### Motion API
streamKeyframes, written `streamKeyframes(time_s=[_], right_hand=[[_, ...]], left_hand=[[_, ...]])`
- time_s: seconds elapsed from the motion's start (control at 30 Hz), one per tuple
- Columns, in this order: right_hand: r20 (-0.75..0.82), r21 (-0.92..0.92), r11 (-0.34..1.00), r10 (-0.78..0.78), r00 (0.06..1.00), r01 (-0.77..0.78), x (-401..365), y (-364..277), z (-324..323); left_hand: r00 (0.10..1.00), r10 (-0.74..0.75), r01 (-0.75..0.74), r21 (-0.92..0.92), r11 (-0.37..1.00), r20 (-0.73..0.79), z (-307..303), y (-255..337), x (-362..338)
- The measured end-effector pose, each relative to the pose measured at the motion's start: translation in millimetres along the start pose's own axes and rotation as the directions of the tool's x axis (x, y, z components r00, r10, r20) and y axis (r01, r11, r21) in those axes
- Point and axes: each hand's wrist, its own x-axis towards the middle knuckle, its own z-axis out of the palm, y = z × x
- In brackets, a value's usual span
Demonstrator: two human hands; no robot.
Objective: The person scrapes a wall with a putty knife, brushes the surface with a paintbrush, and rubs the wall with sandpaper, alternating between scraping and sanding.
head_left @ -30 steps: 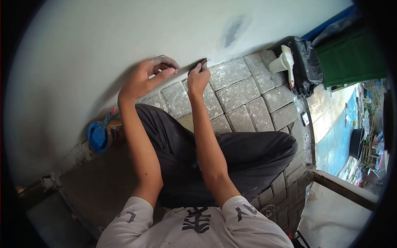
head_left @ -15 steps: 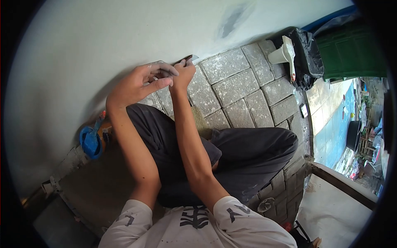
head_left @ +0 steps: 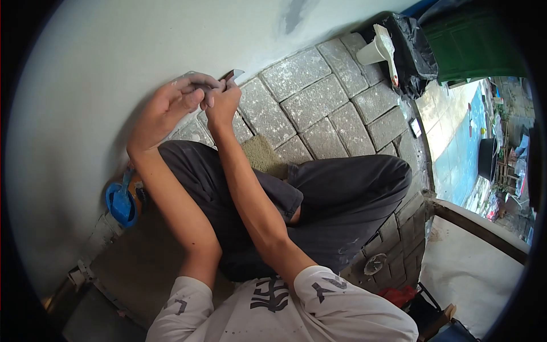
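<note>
Right hand (head_left: 224,106): grip closed on a thin, bent sheet (head_left: 232,76), whose pale edge projects beyond the fingers, close to the foot of the white wall (head_left: 171,40); contact between sheet and wall cannot be determined. Left hand (head_left: 171,102): grip open, fingers loosely curled, beside the right hand; whether the two touch is unclear. Dark trousers (head_left: 342,188) cover the folded legs. Below the wall, speckled grey paving blocks (head_left: 299,74), with a tan fibrous piece (head_left: 262,154) near the knees. Left: blue container (head_left: 121,208) holding a blue implement (head_left: 124,185). Upper right: white cup (head_left: 370,54), paintbrush (head_left: 386,48) against it, beside a black plastic bag (head_left: 419,57). Upper wall: grey patch (head_left: 294,15).
</note>
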Motion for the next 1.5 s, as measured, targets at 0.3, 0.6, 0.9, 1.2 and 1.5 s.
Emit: streamKeyframes(time_s=[0.3,0.6,0.9,1.2,1.5], right_hand=[[0.029,0.122,0.991,0.049,0.998,-0.052,-18,-2,1],[0.027,-0.082,0.997,-0.002,1.000,0.004,-25,-20,-12],[-0.001,0.011,0.998,0.055,0.999,-0.055,-13,4,-17],[0.059,0.191,0.982,-0.010,0.998,-0.002,-1,17,-19],[-0.030,0.436,0.888,0.178,0.984,-0.148,-18,-1,-13]], left_hand=[[0.998,0.015,-0.015,0.005,1.000,-0.055,-3,-3,-2],[0.997,0.030,-0.030,0.002,1.000,-0.068,-4,-7,0],[0.992,0.080,-0.083,-0.023,0.996,-0.094,-4,-8,-1],[0.970,0.214,-0.219,-0.035,0.975,-0.114,-3,-6,-1],[0.954,0.226,-0.234,-0.016,0.972,-0.197,-6,-12,-9]])
